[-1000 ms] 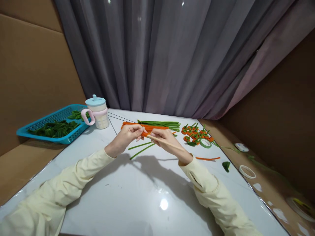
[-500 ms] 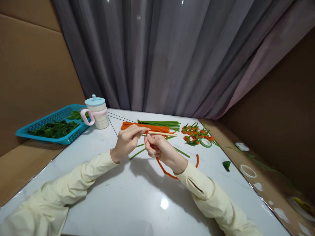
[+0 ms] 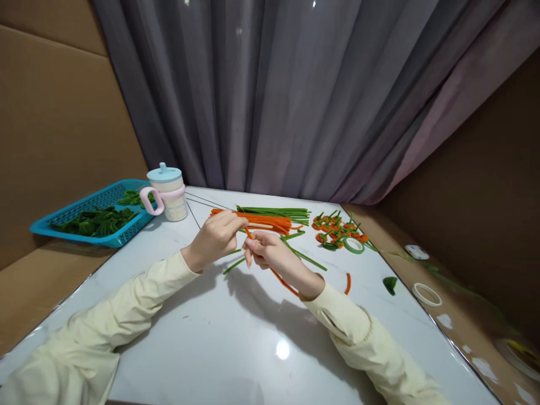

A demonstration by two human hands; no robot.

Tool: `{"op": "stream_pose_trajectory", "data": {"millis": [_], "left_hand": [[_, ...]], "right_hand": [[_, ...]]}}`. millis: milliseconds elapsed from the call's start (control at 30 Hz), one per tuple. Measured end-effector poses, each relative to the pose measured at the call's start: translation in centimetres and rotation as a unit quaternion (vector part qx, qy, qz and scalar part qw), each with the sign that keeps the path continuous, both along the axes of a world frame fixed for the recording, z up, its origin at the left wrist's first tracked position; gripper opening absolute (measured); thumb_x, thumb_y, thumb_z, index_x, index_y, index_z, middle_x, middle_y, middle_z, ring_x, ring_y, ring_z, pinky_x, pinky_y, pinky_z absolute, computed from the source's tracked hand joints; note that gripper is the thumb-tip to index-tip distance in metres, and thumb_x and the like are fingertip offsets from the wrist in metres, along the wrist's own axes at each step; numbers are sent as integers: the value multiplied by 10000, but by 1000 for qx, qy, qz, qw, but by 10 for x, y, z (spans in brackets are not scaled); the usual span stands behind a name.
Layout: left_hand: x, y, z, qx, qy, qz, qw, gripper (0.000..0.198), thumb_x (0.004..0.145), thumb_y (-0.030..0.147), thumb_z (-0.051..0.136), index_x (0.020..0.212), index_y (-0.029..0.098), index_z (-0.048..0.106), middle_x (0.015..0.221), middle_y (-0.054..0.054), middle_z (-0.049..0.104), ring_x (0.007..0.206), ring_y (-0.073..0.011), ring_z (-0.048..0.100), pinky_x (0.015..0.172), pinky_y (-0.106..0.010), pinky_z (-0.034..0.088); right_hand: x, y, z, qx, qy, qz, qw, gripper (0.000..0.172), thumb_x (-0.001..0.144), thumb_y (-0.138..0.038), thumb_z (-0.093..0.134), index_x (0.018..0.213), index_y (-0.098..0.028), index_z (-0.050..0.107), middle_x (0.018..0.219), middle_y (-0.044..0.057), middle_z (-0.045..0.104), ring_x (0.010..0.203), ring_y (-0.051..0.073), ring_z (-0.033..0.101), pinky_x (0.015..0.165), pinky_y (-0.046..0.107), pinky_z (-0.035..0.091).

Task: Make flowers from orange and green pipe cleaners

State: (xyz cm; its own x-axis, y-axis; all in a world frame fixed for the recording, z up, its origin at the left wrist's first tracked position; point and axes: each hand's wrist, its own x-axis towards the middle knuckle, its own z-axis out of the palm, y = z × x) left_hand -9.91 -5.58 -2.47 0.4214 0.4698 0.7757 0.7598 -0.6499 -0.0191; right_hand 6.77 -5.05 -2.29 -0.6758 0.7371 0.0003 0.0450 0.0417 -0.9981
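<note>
My left hand [image 3: 216,236] and my right hand [image 3: 276,256] are nearly touching above the white table [image 3: 202,337]. Between my fingertips runs an orange pipe cleaner [image 3: 283,283]; it passes under my right wrist, and its far end shows beyond the sleeve. The fingers of my left hand are pinched at its upper end, beside a thin wooden stick [image 3: 260,225] that points right. My right thumb and forefinger grip the orange piece lower down. Behind the hands lie an orange bundle [image 3: 270,220] and green stems [image 3: 274,212]. Loose green stems [image 3: 310,260] lie crossed beneath.
Orange and green flower shapes [image 3: 333,225] and green tape [image 3: 353,245] lie at the back right. A lidded cup [image 3: 172,197] and a blue basket [image 3: 122,239] of green leaves [image 3: 97,221] stand left. A leaf piece [image 3: 390,285] and white tape roll [image 3: 426,294] are right.
The wooden stick no longer extends over my right hand and now shows less, behind my left fingertips. My left hand has tilted slightly, and the far end of the orange pipe cleaner has shifted right.
</note>
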Motion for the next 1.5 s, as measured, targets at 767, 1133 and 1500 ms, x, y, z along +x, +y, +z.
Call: {"op": "stream_pose_trajectory", "data": {"millis": [767,1133,1500], "left_hand": [[10,5,9,-451,-441,-134,765,303,775,355,565,555,152,526,501,24,443,510,-104,417,544,-231,337],[13,0,-15,9,-124,-50,991,218,850,103,419,772,170,612,638,-20,594,574,-130,475,590,-245,374],[6,-1,-5,41,132,0,990,175,836,152,424,721,146,555,617,-34,500,603,-171,429,561,-269,363]], "right_hand": [[4,24,-12,-72,152,-30,985,123,809,-207,545,707,-144,521,537,-25,533,385,35,218,383,168,126],[-9,2,-11,-260,187,-27,947,272,903,-86,304,699,-119,480,612,-28,439,403,35,99,337,123,166],[-8,3,-11,-196,100,-24,975,246,869,-120,374,628,-167,373,501,-64,378,396,40,130,366,150,163]]}}
